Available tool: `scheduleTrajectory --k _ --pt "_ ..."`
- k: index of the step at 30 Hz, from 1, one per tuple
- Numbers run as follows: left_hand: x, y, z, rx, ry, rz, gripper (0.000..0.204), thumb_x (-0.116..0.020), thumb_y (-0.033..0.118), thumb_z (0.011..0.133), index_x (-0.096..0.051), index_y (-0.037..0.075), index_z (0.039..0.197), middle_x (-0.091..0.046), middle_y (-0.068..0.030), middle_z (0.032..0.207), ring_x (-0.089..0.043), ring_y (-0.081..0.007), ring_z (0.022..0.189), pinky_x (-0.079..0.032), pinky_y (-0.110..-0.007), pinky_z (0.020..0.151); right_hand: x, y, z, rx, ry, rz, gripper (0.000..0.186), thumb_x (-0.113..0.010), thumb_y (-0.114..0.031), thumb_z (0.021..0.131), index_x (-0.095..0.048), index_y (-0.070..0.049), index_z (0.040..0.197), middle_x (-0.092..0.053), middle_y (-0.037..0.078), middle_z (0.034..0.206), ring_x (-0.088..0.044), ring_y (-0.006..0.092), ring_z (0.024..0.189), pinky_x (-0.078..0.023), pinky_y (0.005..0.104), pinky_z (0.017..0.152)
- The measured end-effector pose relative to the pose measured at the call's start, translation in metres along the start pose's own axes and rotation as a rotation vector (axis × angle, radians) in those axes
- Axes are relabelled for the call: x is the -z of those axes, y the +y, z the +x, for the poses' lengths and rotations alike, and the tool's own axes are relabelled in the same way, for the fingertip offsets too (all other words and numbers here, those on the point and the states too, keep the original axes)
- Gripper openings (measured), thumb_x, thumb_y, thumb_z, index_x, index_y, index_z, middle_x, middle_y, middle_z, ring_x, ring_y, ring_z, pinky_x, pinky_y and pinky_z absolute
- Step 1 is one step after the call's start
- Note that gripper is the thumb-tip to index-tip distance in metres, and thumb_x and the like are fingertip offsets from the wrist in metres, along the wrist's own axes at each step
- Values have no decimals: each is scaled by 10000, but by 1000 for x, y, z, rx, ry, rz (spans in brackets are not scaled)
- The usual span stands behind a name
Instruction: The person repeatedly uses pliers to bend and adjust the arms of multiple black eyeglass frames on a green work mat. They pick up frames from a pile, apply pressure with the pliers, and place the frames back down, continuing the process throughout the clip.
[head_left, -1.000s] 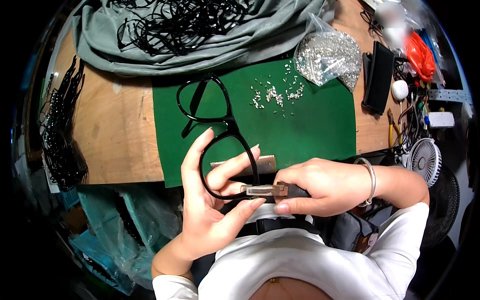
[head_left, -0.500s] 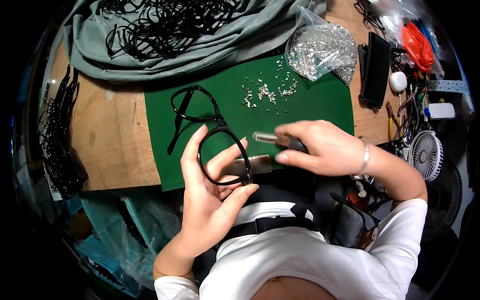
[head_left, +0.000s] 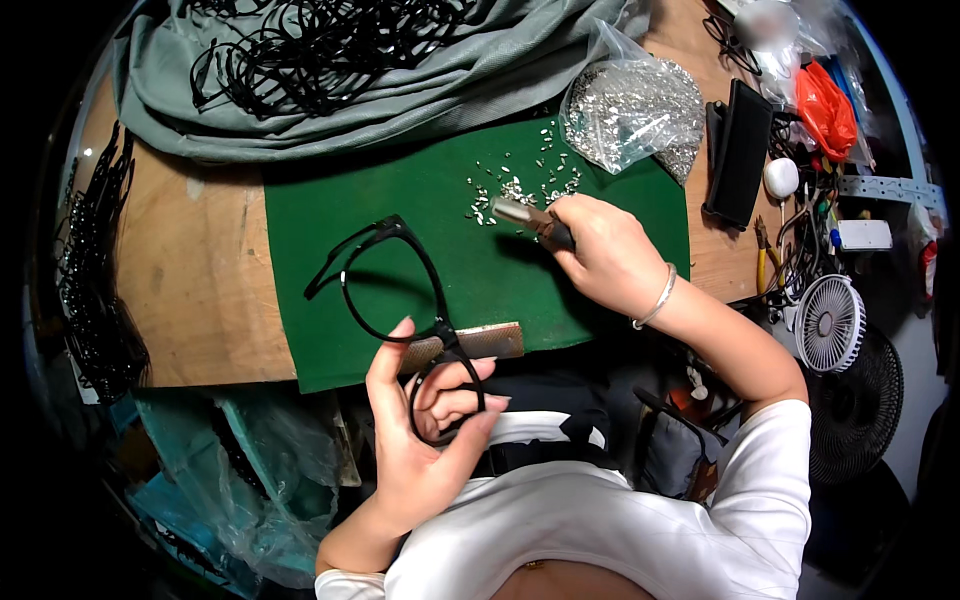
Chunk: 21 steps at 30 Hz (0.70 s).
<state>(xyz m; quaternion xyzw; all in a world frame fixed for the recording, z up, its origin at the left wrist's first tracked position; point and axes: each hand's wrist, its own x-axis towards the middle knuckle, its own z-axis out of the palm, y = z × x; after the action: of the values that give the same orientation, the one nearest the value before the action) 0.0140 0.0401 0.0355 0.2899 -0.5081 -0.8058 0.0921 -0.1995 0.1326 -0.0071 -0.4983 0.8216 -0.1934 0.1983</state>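
Note:
My left hand [head_left: 415, 475] is closed on a black eyeglass frame [head_left: 437, 285] by the rim nearest me. The frame's other rim and a folded-out temple reach over the green mat [head_left: 350, 345]. In my right hand [head_left: 615, 250] is a pair of pliers [head_left: 522, 214] with silver jaws and a dark handle, somewhat blurred. Its jaws point left, over or just beside a scatter of small silver metal pieces [head_left: 512, 190]; whether they touch any I cannot tell. Partly behind the frame lies a flat, textured metal strip [head_left: 495, 341] at the mat's front edge.
A clear bag [head_left: 625, 115] of small silver pieces lies at the mat's far right. Many black frames rest on grey cloth [head_left: 190, 130]; black temples [head_left: 95, 290] are piled at left. A black case [head_left: 738, 155], yellow-handled pliers [head_left: 768, 255] and white fan [head_left: 830, 322] stand right.
My right hand has moved the pliers away from me to the silver pieces. My left hand has brought the eyeglass frame down toward my body and tilted it.

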Motion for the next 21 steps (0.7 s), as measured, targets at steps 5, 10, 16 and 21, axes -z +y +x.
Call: scheduleTrajectory --k 5,10,16,21 --pt "18 2 -1 54 -156 -230 848 -493 -175 587 -110 126 1282 -463 -220 1104 -583 -283 864 -470 -400 801 -7 1 -1 -27 49 43 176 -600 -42 656 -494 1 790 -532 160 769 -532 333 758 -428 409 680" --pt "14 -3 4 167 -141 -110 128 -434 137 903 -441 13 939 -530 -102 928 -551 -116 818 -436 -243 719 -8 -3 2 -28 24 -30 164 -580 -51 662 -500 -4 798 -536 164 772 -537 337 746 -432 413 675" --pt "6 -3 4 132 -90 -56 187 -463 133 891 -397 -5 1000 -565 -106 835 -573 -135 718 -445 -246 682 -13 -4 6 -20 65 -48 145 -571 -73 679 -498 2 778 -541 166 768 -546 330 737 -440 415 662" --pt "5 -7 4 76 -85 -40 368 -459 47 872 -299 -51 1188 -568 -123 873 -584 -147 727 -455 -240 689 -18 -9 5 -63 98 -91 179 -594 -85 673 -484 -3 789 -528 159 754 -536 325 733 -426 415 668"
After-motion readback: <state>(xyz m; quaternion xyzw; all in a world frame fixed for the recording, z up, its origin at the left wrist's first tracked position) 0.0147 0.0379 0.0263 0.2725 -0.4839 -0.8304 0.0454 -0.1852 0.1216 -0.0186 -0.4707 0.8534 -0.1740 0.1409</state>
